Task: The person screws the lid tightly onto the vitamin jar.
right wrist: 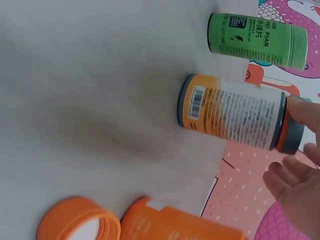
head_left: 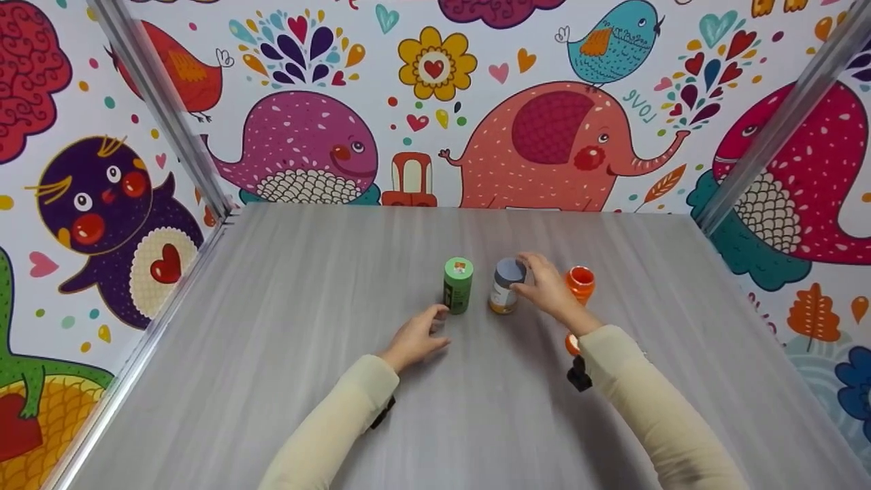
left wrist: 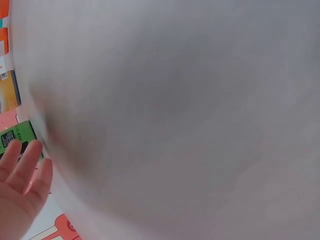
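On the grey tabletop stands a white and orange bottle [head_left: 503, 298] with a dark grey cap [head_left: 510, 271]. My right hand [head_left: 548, 289] is spread around this cap; in the right wrist view the thumb [right wrist: 302, 112] lies against its side, while the other fingers stay apart from it. To the left, a green bottle [head_left: 458, 286] with a light green top stands upright. Just in front of it, my left hand [head_left: 418, 337] holds nothing, its fingers loosely extended; the left wrist view shows the fingertips overlapping the green bottle [left wrist: 17, 135].
Right of the grey-capped bottle stands an orange bottle [head_left: 582, 284] with its mouth uncovered, partly behind my right hand. An orange lid [head_left: 572, 344] lies near it, partly hidden by the right sleeve. Patterned walls [head_left: 422, 68] and metal posts [head_left: 163, 109] border the table.
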The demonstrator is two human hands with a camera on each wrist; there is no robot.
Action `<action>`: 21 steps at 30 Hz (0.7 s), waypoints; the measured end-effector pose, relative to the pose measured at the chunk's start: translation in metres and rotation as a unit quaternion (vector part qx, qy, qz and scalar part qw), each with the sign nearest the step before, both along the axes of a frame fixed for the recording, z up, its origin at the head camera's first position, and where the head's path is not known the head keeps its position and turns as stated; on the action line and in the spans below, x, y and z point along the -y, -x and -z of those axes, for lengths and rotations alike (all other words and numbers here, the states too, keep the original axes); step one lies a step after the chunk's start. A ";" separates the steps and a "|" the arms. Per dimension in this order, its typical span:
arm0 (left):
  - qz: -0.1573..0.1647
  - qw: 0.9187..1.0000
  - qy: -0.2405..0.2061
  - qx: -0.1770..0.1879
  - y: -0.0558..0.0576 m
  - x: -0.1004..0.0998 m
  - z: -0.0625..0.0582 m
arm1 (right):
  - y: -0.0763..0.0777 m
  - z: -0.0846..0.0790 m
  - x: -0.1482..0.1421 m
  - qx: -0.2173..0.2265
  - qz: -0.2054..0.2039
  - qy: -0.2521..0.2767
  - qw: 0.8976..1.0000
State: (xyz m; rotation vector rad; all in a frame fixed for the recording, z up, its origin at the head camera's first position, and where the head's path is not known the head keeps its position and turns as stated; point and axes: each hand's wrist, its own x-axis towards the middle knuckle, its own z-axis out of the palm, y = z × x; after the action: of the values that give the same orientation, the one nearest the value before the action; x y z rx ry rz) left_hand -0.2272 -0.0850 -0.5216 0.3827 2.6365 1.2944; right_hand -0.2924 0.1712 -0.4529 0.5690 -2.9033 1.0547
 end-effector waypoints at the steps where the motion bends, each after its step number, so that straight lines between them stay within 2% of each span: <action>1: 0.000 1.000 0.000 0.002 0.000 0.001 0.000 | 0.000 -0.001 -0.004 -0.010 0.002 0.009 1.000; 5: 0.003 1.000 -0.001 -0.004 -0.001 0.006 -0.001 | 0.001 -0.007 -0.024 -0.064 0.011 0.030 0.997; 8: 0.006 1.000 -0.003 -0.014 -0.002 0.011 -0.002 | 0.001 -0.009 -0.043 -0.070 0.030 0.038 0.996; 11: 0.006 1.000 -0.005 -0.020 -0.003 0.015 -0.003 | 0.001 -0.006 -0.065 -0.038 0.042 0.045 0.997; 17: 0.003 0.999 -0.011 -0.031 -0.004 0.022 -0.004 | 0.000 0.009 -0.097 0.062 0.054 0.075 0.994; 21: 0.002 0.999 -0.016 -0.034 -0.005 0.023 -0.004 | -0.003 0.023 -0.106 0.086 0.048 0.115 0.988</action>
State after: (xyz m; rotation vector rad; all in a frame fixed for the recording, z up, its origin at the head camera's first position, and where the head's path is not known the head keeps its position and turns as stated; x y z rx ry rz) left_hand -0.2219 -0.1084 -0.5173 0.4441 2.6711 1.3471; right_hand -0.2894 0.2771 -0.4760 0.3408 -2.8523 1.4653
